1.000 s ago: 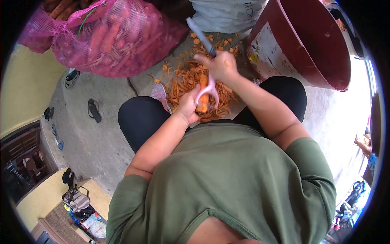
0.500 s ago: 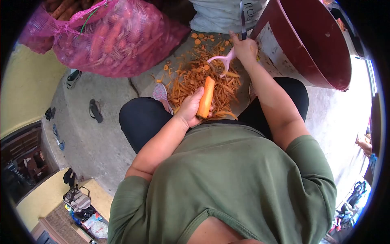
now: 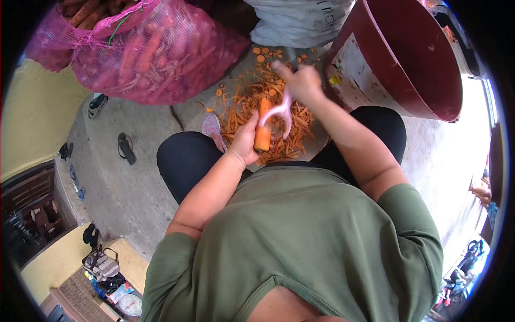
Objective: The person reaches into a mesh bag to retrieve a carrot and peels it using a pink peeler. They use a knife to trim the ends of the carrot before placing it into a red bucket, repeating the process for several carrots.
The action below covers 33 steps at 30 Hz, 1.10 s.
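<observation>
Back from beside the tub, where it hung half a second ago, the right hand (image 3: 303, 83) has swung in over the lap, and the pink Y-shaped peeler (image 3: 280, 111) now lies across the carrot (image 3: 263, 129) instead of well clear of it. Nearest, between the black-clad knees (image 3: 185, 155), the left hand (image 3: 245, 140) is curled around the carrot's lower end, fingers behind and thumb in front, holding it nearly upright with the tip pointing away from the body. The right hand is closed on the peeler's handle; it is blurred with motion, so whether anything else is gripped with it I cannot tell. For a clean stroke, the blade would best run away from the holding fingers, with light even pressure, the left hand rolling the carrot a little between passes so no strip of skin is missed. Just beyond, a heap of orange peelings (image 3: 249, 107) spreads on the concrete floor (image 3: 134, 177), with cut carrot rounds (image 3: 261, 53) at its far edge. Farther off stand a pink mesh sack (image 3: 155, 59) full of carrots on the left, a white sack (image 3: 295, 21) in the middle and a maroon tub (image 3: 418, 59) on the right.
</observation>
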Each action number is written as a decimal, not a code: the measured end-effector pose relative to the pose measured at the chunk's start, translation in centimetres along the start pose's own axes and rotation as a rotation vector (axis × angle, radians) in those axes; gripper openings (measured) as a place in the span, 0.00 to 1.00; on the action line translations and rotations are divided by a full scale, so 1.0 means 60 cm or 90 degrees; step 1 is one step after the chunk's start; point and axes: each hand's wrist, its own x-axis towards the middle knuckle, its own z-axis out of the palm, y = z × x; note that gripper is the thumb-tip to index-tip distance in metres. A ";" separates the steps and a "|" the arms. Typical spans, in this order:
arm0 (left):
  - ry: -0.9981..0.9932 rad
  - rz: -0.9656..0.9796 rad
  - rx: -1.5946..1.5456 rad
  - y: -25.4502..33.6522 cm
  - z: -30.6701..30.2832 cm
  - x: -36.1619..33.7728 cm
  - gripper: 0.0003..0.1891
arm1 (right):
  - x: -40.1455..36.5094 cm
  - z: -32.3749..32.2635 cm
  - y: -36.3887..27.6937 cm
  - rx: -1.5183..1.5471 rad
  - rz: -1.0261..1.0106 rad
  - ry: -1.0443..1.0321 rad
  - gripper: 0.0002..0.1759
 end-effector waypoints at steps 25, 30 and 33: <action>-0.051 0.166 0.286 0.003 -0.017 0.012 0.14 | 0.077 -0.004 0.067 -0.073 -0.015 0.094 0.40; -0.133 -0.212 0.144 0.024 -0.033 0.006 0.16 | 0.006 0.008 0.056 -0.061 0.001 -0.210 0.31; -0.155 -0.278 0.376 -0.053 -0.022 0.024 0.29 | 0.014 0.026 0.092 0.087 0.157 -0.228 0.28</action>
